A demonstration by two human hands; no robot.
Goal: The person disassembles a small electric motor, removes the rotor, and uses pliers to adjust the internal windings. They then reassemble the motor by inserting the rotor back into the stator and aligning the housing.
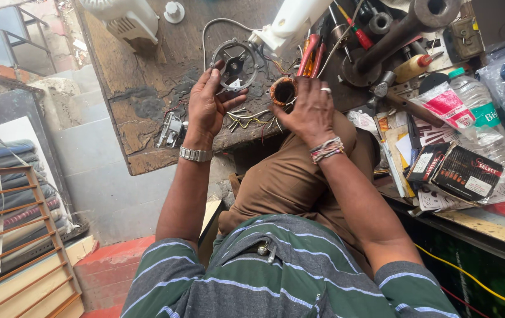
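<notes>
My right hand (309,110), with a ring and bead bracelets, grips a round copper-wound motor coil (282,90) from above. My left hand (208,106), wearing a metal watch, is raised with its palm toward me and fingers spread; its fingertips touch a round grey metal motor end plate (236,62) lying on the worn wooden workbench (146,88). Thin loose wires (246,121) trail from the coil over the bench edge between both hands. My brown-trousered knee sits just below them.
A white fan housing (124,19) and a white plastic neck (291,22) lie at the bench's far side. Screwdrivers, pliers, a hammer (394,97), a heavy steel pipe, a plastic bottle (482,126) and small boxes (461,171) crowd the right. Stacked cloth on a wooden shelf is at left.
</notes>
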